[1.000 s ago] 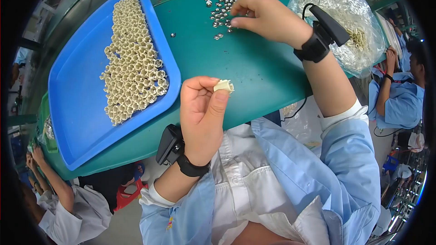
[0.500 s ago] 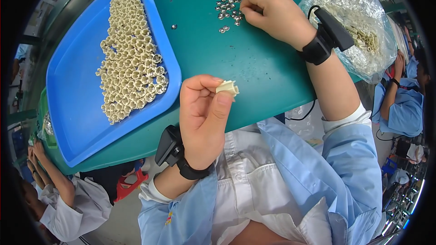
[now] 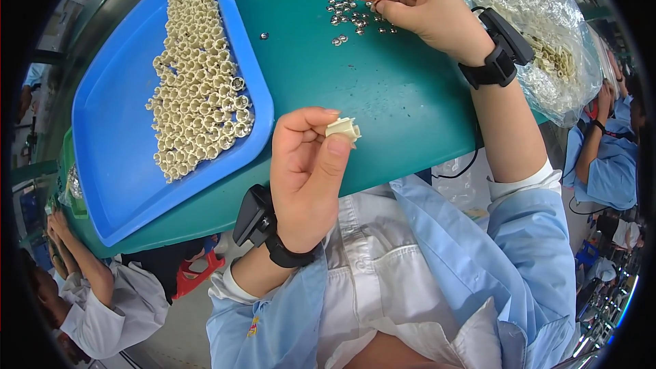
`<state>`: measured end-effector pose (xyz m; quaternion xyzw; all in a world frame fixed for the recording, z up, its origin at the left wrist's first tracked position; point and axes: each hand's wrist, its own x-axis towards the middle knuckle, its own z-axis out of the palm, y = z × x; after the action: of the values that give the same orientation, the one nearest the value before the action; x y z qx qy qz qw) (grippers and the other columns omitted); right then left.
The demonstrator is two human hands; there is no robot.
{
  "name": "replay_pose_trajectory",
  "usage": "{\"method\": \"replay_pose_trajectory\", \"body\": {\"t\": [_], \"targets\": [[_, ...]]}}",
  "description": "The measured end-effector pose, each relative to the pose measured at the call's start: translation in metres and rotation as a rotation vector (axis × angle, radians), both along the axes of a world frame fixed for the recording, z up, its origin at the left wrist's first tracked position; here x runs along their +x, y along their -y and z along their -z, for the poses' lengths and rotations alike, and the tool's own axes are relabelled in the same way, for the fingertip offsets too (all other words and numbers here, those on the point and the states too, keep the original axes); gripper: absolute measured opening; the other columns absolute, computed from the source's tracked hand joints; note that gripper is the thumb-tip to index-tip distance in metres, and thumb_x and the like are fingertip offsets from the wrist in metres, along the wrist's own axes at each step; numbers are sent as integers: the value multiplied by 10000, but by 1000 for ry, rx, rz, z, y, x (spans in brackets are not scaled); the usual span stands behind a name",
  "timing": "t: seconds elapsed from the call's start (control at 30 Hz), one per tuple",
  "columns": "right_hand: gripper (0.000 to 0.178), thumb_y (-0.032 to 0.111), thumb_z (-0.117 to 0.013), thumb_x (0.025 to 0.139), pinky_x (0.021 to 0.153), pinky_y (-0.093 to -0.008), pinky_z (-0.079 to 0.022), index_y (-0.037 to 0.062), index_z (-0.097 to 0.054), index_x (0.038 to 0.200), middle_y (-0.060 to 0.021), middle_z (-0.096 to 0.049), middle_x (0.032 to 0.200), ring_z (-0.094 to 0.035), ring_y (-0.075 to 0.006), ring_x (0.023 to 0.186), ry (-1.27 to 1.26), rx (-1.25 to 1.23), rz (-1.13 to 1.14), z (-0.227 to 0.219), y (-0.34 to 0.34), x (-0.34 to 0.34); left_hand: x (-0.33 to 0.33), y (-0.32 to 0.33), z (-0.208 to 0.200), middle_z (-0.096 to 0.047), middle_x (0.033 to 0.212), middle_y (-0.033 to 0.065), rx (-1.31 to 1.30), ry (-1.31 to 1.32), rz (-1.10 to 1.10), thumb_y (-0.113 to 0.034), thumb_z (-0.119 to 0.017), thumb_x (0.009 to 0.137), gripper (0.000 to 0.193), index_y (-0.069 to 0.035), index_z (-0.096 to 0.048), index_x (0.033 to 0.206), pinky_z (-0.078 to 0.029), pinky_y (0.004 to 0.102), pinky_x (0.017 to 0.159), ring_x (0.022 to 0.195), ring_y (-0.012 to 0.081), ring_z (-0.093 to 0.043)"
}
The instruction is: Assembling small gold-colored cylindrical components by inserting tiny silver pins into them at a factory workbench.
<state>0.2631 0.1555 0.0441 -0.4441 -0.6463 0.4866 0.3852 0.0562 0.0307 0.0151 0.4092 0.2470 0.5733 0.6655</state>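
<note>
Between the thumb and fingers of my left hand [image 3: 305, 171] is a small cream plastic socket-like piece [image 3: 342, 130], ribbed at its outer end, held above the table's near edge. My right hand [image 3: 427, 17] is at the far side of the table, its thumb and forefinger pinched round a small shiny metal cap [image 3: 375, 5], mostly hidden by the fingertips. Beside those fingertips lie several loose domed metal caps [image 3: 339, 9] in a scattered group. To the left, a blue tray [image 3: 109, 164] bears a dense cluster of cream plastic pieces [image 3: 198, 82], mostly standing on end.
A clear plastic bag [image 3: 547, 34] of cream pieces lies right of my right forearm on the green table [image 3: 389, 109]. One metal cap [image 3: 264, 36] sits apart near the tray. Other people [image 3: 113, 307] work at both sides. A black cable [image 3: 459, 172] hangs by the table's edge.
My right hand has shifted slightly right and up, and its fingertips have lifted off the cap group, uncovering more caps. My left hand keeps its hold on the cream piece, nearly still.
</note>
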Motion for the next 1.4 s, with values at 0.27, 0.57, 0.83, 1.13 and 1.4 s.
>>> {"method": "replay_pose_trajectory", "body": {"t": [0.27,0.57,0.83,1.13,1.4], "targets": [[146,137,-566,834,682,-195,-445,5,-588,893,-8,-594,823,-546,-61,751,340,215,71,-1,-4,-4,0,-1,0,-508,931,36,1,-3,4,-68,-497,879,221,-19,-418,1079,-394,199,729,810,67,-476],[117,55,-525,851,599,-177,-426,-9,-560,942,-8,-575,791,-515,-53,662,-150,-204,-58,-19,8,-1,1,-3,4,-491,888,27,7,15,-54,-176,-431,922,204,-43,-412,1076,-388,208,714,780,73,-470],[108,96,-559,830,683,-201,-442,4,-576,885,-9,-581,823,-535,-58,751,-268,-170,-339,-28,34,-19,1,-5,5,-490,867,21,-75,98,-51,-206,-420,928,206,-56,-409,1069,-379,216,700,765,79,-460],[99,17,-583,786,696,-197,-434,-1,-554,879,-11,-567,823,-532,-64,765,-100,-90,-356,-26,59,-52,1,-7,7,-506,879,30,-48,155,-37,-208,-426,926,206,-52,-405,1058,-380,215,696,768,80,-466],[103,12,-594,780,698,-201,-438,-6,-557,875,-15,-582,816,-545,-73,765,-15,-208,-378,-31,57,-45,2,-4,4,-522,930,48,19,10,-116,-156,-474,904,186,-41,-412,1037,-410,217,734,805,85,-494]]}}
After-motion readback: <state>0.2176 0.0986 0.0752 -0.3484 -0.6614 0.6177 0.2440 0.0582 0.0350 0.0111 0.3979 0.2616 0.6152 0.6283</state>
